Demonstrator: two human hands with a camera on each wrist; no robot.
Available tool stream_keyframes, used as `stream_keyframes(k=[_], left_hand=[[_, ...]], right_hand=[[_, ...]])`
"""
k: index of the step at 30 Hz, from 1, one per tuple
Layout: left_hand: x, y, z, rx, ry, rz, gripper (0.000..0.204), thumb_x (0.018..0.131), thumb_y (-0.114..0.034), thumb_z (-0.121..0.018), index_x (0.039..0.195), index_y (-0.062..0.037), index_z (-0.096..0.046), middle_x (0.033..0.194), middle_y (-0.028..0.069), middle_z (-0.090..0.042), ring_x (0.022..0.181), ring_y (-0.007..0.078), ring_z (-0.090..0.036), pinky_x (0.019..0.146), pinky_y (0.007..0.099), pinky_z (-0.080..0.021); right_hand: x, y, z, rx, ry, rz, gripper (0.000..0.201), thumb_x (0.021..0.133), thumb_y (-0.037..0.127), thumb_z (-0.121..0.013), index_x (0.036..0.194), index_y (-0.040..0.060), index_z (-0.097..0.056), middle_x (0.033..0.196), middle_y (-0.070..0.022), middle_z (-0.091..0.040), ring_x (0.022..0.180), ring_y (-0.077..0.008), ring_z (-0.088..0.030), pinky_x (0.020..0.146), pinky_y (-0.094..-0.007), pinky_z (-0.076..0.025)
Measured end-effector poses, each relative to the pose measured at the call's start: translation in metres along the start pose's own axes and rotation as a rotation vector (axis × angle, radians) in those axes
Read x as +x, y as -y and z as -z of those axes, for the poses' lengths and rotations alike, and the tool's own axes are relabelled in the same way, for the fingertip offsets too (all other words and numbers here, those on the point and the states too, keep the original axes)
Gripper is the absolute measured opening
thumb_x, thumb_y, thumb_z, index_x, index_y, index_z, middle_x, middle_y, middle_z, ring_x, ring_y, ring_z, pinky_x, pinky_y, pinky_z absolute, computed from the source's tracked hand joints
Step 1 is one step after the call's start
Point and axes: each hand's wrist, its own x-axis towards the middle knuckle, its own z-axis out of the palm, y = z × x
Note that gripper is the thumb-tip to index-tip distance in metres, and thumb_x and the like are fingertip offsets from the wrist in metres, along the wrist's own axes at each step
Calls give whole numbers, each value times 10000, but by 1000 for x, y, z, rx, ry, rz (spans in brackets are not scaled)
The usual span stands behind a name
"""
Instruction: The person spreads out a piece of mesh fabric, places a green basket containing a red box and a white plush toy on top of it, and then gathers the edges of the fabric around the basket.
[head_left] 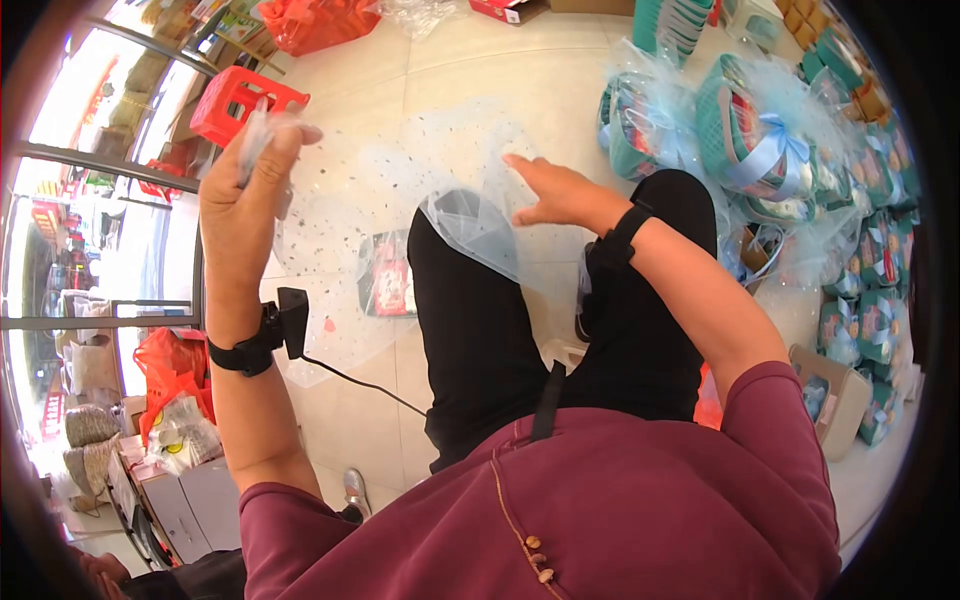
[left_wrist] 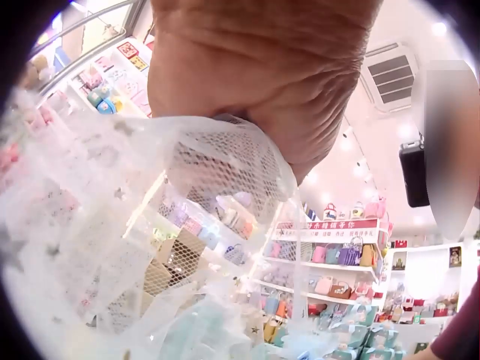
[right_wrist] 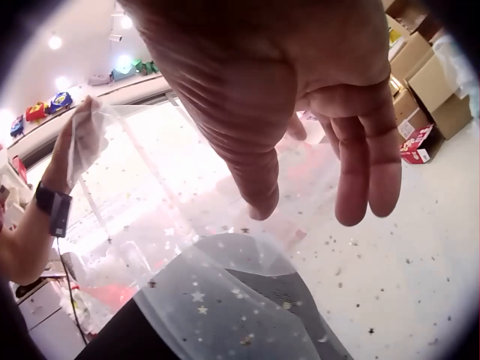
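Sheer star-flecked tulle (head_left: 400, 200) is being held up above the lap, a gathered corner being clenched in the raised left hand (head_left: 245, 190). Its lower fold is being draped over the left knee (head_left: 455, 270). The right hand (head_left: 550, 190) is being held flat with fingers straight, resting on the tulle and gripping nothing. Wrapped gift baskets (head_left: 760, 140) are being kept on the floor to the right.

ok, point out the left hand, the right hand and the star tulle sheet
left hand (head_left: 245, 190), head view, back of the hand
right hand (head_left: 555, 190), head view, back of the hand
star tulle sheet (head_left: 370, 190), head view, stretched middle
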Motion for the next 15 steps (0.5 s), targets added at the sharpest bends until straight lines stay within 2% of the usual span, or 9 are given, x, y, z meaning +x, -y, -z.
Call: stream_keyframes(k=[2, 3, 6, 7, 10, 11, 14, 15], left_hand=[[7, 4, 4, 26, -66, -19, 334, 1001, -379, -658, 1024, -61, -756, 793, -64, -620, 599, 10, -442, 537, 192, -321], [9, 7, 6, 20, -83, -25, 336, 1000, -383, -659, 1024, -62, -757, 793, -61, -622, 599, 11, -444, 538, 192, -321], [16, 11, 10, 37, -121, -29, 345, 997, -391, -662, 1030, -62, -761, 788, -60, -620, 599, 9, -442, 540, 189, -321], [18, 11, 11, 47, -134, -30, 347, 995, -393, -663, 1033, -62, -762, 786, -61, -617, 599, 8, -440, 541, 188, -320], [22, 14, 13, -24, -116, -25, 349, 994, -393, -664, 1032, -62, -764, 775, -62, -611, 598, 5, -435, 540, 189, -316], [22, 12, 14, -7, -111, -36, 348, 995, -393, -665, 1030, -61, -764, 773, -63, -611, 599, 4, -434, 539, 189, -314], [20, 8, 12, 19, -97, -38, 343, 995, -389, -665, 1026, -61, -763, 766, -67, -606, 603, 1, -431, 538, 190, -309], [19, 8, 13, 14, -92, -22, 340, 995, -386, -666, 1027, -61, -763, 764, -69, -603, 604, 2, -429, 540, 191, -309]], right_hand=[[-9, 24, 9, 193, 266, -166, 1125, 726, 421, -851, 1581, 57, -215, 1148, -260, -584, 829, -333, -682, 668, -405, -563], [-10, 27, 8, 271, 365, -173, 1195, 738, 432, -867, 1607, 56, -138, 1343, -302, -501, 779, -287, -662, 676, -363, -558], [-20, 47, 1, 457, 490, -264, 1219, 724, 440, -876, 1604, 36, -134, 1408, -323, -463, 799, -287, -668, 679, -354, -558], [-22, 57, 4, 471, 516, -252, 1241, 715, 458, -881, 1605, 35, -127, 1449, -330, -438, 910, -322, -673, 770, -385, -554], [-21, 58, -21, 335, 219, 51, 1220, 707, 478, -882, 1589, 19, -175, 1468, -327, -421, 1090, -371, -638, 914, -412, -516], [-22, 57, -22, 294, 198, -32, 1158, 703, 472, -881, 1571, 38, -248, 1408, -326, -467, 1226, -414, -564, 1017, -423, -459], [-22, 79, 2, 157, -70, -45, 1042, 738, 430, -860, 1557, 87, -315, 1325, -275, -535, 1218, -407, -564, 998, -406, -474], [-19, 80, 1, 176, -109, 19, 919, 758, 407, -848, 1492, 90, -394, 1318, -255, -542, 1224, -398, -557, 995, -404, -474]])
